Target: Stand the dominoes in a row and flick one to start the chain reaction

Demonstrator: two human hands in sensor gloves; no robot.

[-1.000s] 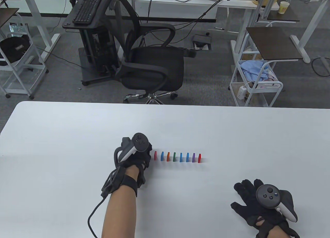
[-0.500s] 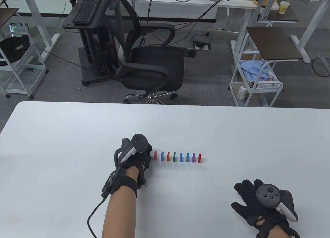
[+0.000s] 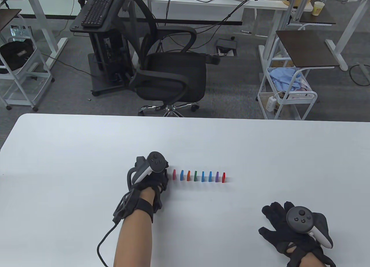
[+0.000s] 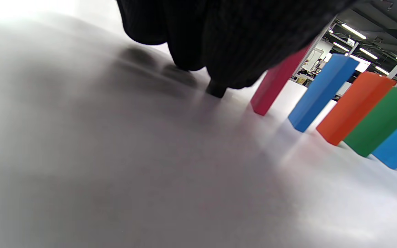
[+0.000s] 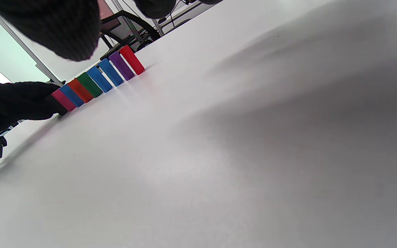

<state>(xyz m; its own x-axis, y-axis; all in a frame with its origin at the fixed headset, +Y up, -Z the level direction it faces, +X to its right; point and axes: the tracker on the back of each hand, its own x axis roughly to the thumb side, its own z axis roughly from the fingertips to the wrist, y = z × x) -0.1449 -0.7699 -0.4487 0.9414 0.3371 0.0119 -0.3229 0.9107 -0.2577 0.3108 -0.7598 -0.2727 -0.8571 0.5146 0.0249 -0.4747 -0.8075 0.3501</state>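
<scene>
Table view: left hand (image 3: 151,177), fingers curled and holding nothing, sits just beside the pink domino (image 3: 174,174) at the left end of the upright row of dominoes (image 3: 199,176); right hand (image 3: 292,229) lies flat, fingers spread, on the white table (image 3: 72,163), well apart

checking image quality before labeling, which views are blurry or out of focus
Table view: sharp throughout, even light, dominoes crisp. Left wrist view: left hand and near table blurred, dominoes fairly sharp. Right wrist view: glove at the top soft, shaded table at right.
</scene>
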